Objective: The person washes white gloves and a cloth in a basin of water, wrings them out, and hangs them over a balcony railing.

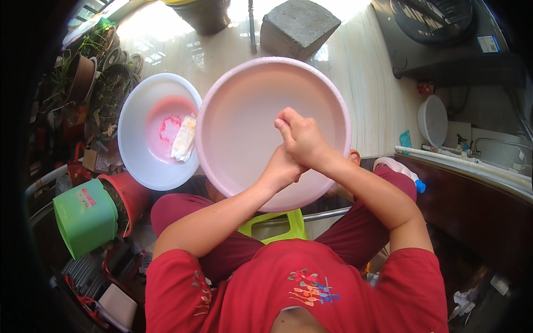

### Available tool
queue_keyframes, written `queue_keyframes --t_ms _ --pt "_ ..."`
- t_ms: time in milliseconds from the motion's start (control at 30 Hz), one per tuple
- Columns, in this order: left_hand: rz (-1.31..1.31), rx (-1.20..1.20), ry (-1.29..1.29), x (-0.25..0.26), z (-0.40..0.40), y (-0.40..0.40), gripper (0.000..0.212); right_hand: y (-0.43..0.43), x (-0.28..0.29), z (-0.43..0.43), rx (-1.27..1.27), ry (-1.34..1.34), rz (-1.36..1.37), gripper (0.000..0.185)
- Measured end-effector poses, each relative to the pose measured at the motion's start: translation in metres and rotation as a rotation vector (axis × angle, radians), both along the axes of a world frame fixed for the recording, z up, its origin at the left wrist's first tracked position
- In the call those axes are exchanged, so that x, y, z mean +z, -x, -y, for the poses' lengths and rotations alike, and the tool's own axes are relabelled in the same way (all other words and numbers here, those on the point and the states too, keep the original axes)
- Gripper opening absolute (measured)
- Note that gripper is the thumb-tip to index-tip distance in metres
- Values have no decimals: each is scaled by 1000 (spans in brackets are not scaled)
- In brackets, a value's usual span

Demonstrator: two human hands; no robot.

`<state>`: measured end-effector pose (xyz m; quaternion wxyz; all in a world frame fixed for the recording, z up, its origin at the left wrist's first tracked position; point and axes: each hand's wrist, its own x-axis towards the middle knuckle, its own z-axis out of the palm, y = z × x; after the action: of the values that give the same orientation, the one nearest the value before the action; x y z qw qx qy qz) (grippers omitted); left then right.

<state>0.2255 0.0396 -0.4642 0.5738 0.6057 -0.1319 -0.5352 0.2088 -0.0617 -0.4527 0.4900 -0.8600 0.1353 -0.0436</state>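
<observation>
Both hands are pressed together above a large pink plastic basin (210, 166) of cloudy liquid. My right hand (305, 134) lies on the far side, its fingers curled and its thumb bent over toward the left. Against its heel and underside rests my left hand (287, 166), whose fingers are mostly hidden. Whether anything small is held between the palms is not visible. To the left, a white plastic basin (135, 137) touches or nearly touches the pink one. It holds a wet white cloth (183, 139) beside a printed red pattern on its bottom.
A concrete block (297, 27) stands just beyond the pink basin. Potted plants (110, 98) and a green planter (85, 218) crowd the left. A yellow-green plastic stool (297, 227) shows between my legs. At right are a black appliance (441, 54) and white pipes (462, 160).
</observation>
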Motion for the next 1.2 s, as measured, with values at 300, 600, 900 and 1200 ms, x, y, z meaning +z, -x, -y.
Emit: queue_keyframes --t_ms 300,600,900,1200 --pt "10 38 -140 -23 -1 6 26 4 -26 -5 -98 58 33 10" --pt "-424 26 -122 -38 -45 3 38 34 -38 -7 -89 -157 253 11" --pt "-1080 636 -114 -31 -41 1 26 30 -31 -8 186 -196 396 25" --pt "-1044 982 -108 -9 -9 -8 10 15 -4 -15 -152 -385 102 18"
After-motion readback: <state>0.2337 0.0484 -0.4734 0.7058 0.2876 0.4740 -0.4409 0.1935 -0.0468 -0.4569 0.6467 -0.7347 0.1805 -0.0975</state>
